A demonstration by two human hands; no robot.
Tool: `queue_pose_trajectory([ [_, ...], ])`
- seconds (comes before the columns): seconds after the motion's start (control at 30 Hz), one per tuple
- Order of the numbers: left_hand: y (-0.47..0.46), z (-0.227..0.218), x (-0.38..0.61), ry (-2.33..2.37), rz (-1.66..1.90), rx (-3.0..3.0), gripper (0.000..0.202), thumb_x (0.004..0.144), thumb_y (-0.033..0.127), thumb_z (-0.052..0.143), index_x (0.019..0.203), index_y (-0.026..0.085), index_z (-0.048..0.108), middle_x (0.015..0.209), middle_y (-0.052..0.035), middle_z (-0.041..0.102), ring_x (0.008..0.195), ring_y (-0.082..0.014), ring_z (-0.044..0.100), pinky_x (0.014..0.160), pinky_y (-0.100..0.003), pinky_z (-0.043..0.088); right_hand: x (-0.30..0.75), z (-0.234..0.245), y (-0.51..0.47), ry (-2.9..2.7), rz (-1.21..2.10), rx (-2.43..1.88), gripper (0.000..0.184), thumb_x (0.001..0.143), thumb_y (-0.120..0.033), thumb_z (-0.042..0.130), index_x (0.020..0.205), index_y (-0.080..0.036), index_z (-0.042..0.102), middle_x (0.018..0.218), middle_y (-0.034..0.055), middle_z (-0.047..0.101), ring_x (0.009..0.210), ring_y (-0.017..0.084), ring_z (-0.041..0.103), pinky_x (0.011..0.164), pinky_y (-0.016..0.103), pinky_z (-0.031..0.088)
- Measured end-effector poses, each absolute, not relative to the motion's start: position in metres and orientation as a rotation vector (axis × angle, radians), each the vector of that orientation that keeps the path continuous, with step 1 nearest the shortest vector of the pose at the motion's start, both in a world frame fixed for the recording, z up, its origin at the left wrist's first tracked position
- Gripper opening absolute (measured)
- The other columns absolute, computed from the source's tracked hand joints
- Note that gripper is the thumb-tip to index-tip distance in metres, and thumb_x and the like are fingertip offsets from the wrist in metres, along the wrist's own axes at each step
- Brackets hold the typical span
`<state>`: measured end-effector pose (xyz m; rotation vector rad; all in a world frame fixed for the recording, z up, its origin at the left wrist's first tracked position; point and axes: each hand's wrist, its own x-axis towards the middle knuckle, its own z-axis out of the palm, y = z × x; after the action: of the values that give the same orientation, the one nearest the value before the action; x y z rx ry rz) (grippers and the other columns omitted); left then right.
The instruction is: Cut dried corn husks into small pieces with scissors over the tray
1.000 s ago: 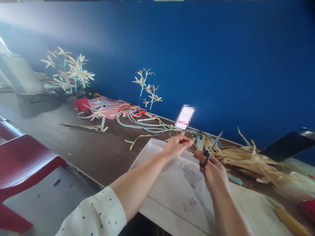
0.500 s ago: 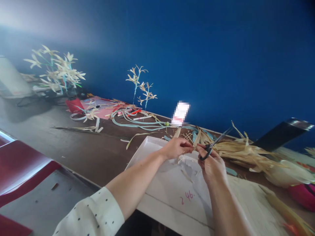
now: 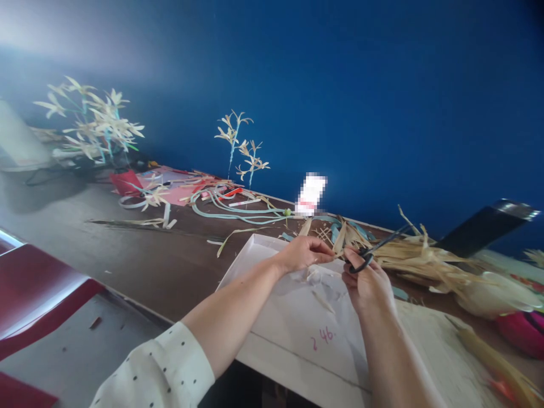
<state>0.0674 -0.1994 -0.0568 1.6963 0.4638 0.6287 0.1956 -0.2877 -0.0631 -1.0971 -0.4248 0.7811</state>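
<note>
My left hand (image 3: 302, 253) is closed in a pinch on a small strip of dried husk (image 3: 339, 254), held above a shallow white tray (image 3: 272, 317). My right hand (image 3: 369, 285) is wrapped round the black handles of a pair of scissors (image 3: 376, 247), whose blades point up and to the right, away from the strip. The two hands nearly touch over the tray's far edge. Small pale scraps (image 3: 323, 286) lie in the tray below them.
A heap of dried husks (image 3: 425, 258) lies right of the hands. Blue-green cords (image 3: 238, 212), paper strips and husk flowers (image 3: 242, 147) spread along the brown table (image 3: 140, 255) by the blue wall. A red chair (image 3: 34, 294) stands at left, a dark object (image 3: 484, 226) at right.
The scissors have tilted lower and further right, and my right hand has come closer to my left. The view has shifted slightly.
</note>
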Motion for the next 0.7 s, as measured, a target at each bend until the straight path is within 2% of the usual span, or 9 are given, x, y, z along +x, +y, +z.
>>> queue_pose_trajectory([
  [0.27,-0.2013,-0.0543,0.0667,0.525,0.616,1.639,0.037,0.065,0.045,0.067,0.086,0.015,0.069,0.080,-0.0039,0.065,0.067,-0.0096,0.051,0.062,-0.023,0.039,0.1967,-0.0599,-0.2890,-0.429,0.807,-1.013,0.027,0.055,-0.021,0.079,0.069,-0.015,0.057,0.061,-0.0041,0.053,0.038,0.000,0.027,0.030,0.015,0.015],
  [0.4,-0.2017,-0.0528,0.0674,0.489,0.620,1.562,0.035,0.064,0.041,0.069,0.086,0.013,0.068,0.079,-0.0038,0.063,0.067,-0.0086,0.050,0.063,-0.022,0.039,0.1961,-0.0572,-0.2897,-0.405,0.846,-0.969,0.026,0.057,-0.021,0.078,0.068,-0.015,0.055,0.061,-0.0043,0.053,0.037,-0.001,0.027,0.030,0.014,0.015],
  [0.7,-0.2038,-0.0502,0.0664,0.414,0.618,1.486,0.034,0.061,0.040,0.073,0.080,0.012,0.066,0.074,-0.0017,0.060,0.066,-0.0074,0.049,0.066,-0.023,0.039,0.1953,-0.0582,-0.2881,-0.381,0.785,-1.020,0.028,0.052,-0.020,0.079,0.070,-0.014,0.057,0.056,-0.0046,0.053,0.037,0.000,0.028,0.030,0.013,0.016],
])
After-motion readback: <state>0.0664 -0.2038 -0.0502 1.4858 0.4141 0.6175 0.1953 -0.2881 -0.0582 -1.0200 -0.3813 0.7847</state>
